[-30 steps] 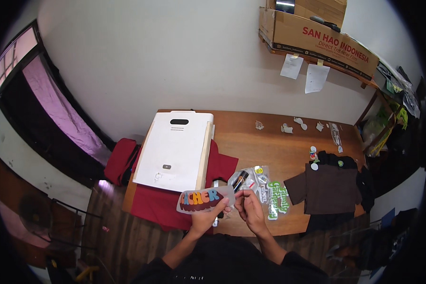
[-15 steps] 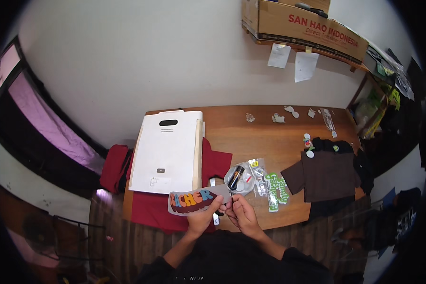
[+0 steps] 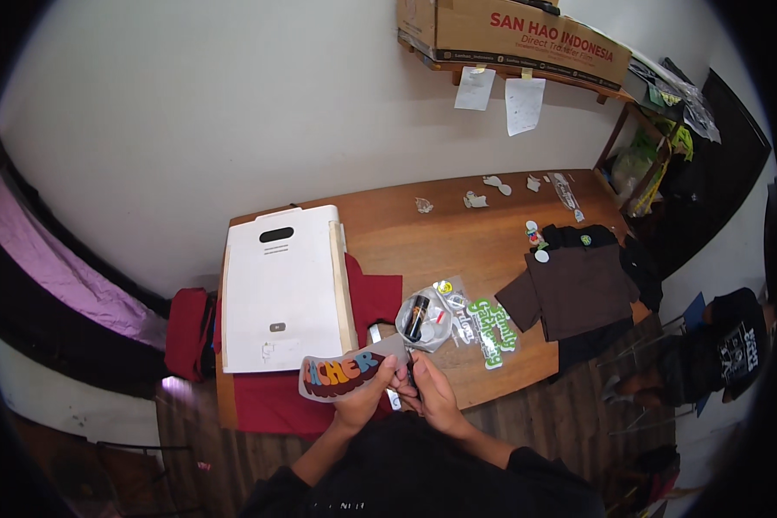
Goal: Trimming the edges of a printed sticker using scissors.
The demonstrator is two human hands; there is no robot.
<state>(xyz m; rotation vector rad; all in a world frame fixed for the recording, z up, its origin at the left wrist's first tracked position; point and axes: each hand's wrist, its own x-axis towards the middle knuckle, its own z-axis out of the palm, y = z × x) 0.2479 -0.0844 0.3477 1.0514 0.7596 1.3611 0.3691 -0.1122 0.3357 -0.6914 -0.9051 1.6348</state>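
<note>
My left hand (image 3: 364, 399) is closed on a piece of transfer film (image 3: 341, 375) printed with colourful lettering over a dark red shape, its thumb lying on top. The film is held above the near edge of the table, slightly tilted. My right hand (image 3: 432, 395) is closed around a pair of dark scissors (image 3: 410, 366) at the film's right end, close to the left fingers. Most of the scissors is hidden by the fingers. Just beyond the hands stands a clear round container (image 3: 437, 333) with a black cylinder (image 3: 417, 318) in it.
A white heat press (image 3: 281, 268) stands on the left over a dark red shirt (image 3: 374, 298). Green lettered film (image 3: 492, 337) lies right of the container, beside a folded brown shirt (image 3: 578, 293). Film scraps (image 3: 475, 200) lie along the far table edge. Someone sits at the right (image 3: 738, 337).
The whole view has shifted, so the table sits further left and higher. Both hands stay together at the film's right end, and the film has tilted a little.
</note>
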